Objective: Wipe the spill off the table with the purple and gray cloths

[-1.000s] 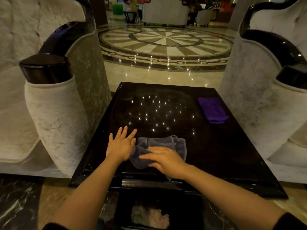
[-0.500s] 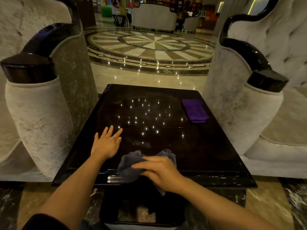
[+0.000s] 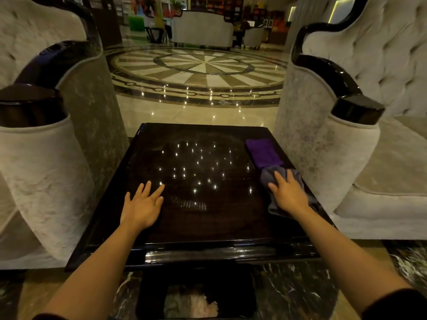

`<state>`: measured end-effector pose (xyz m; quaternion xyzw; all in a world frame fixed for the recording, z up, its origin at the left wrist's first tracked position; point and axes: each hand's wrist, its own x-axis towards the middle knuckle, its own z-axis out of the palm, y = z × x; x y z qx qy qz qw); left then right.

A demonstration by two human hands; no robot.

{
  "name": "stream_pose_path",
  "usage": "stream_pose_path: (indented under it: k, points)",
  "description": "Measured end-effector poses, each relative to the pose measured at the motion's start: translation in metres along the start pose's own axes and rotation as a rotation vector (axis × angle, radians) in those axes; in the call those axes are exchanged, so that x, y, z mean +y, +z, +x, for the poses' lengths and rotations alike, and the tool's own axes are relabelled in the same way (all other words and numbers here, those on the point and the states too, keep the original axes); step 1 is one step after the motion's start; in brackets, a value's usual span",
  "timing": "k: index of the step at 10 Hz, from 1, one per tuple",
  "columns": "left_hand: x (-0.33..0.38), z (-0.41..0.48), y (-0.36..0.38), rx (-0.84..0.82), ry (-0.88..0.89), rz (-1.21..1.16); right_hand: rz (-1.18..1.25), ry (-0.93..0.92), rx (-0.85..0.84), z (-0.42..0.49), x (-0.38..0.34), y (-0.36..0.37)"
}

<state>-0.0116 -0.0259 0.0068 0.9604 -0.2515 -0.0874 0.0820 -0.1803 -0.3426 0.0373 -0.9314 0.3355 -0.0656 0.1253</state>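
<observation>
A glossy dark table [image 3: 208, 222] stands between two armchairs. My right hand [image 3: 288, 192] presses flat on the crumpled gray cloth [image 3: 269, 175] at the table's right edge. Just beyond it, touching the gray cloth's far end, lies the folded purple cloth [image 3: 263, 152]. My left hand [image 3: 143, 206] rests palm down on the bare tabletop at the near left, fingers spread, holding nothing. A faint streaky smear [image 3: 189, 204] shows on the surface between my hands.
A pale velvet armchair [image 3: 46, 169] flanks the table on the left and another armchair [image 3: 335, 146] on the right, both close to its edges. A dark bin [image 3: 196, 296] with crumpled waste sits below the near edge. Polished marble floor lies beyond.
My right hand has slid the gray cloth from the near middle edge of the table over to the right edge, up against the purple cloth. My left hand stayed put.
</observation>
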Motion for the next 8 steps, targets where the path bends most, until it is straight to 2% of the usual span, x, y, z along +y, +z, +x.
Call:
stream_pose_path:
  k: [1, 3, 6, 7, 8]
  points:
    - [0.000, 0.001, 0.000, -0.005, -0.003, 0.006, -0.083, 0.042, -0.130, 0.005, 0.009, 0.019]
    - [-0.001, 0.002, 0.000, -0.012, -0.003, 0.009, -0.096, 0.085, -0.222, 0.003, 0.003, 0.012]
    - [-0.001, 0.004, 0.001, 0.000, 0.000, -0.018, -0.158, 0.137, -0.243, -0.002, -0.012, 0.002]
    - [0.002, 0.003, -0.004, -0.059, -0.017, -0.013, -0.152, 0.119, -0.277, -0.015, -0.021, -0.005]
    - [0.007, 0.007, -0.022, -0.225, -0.071, 0.017, -0.070, 0.078, -0.314, -0.027, -0.036, -0.018]
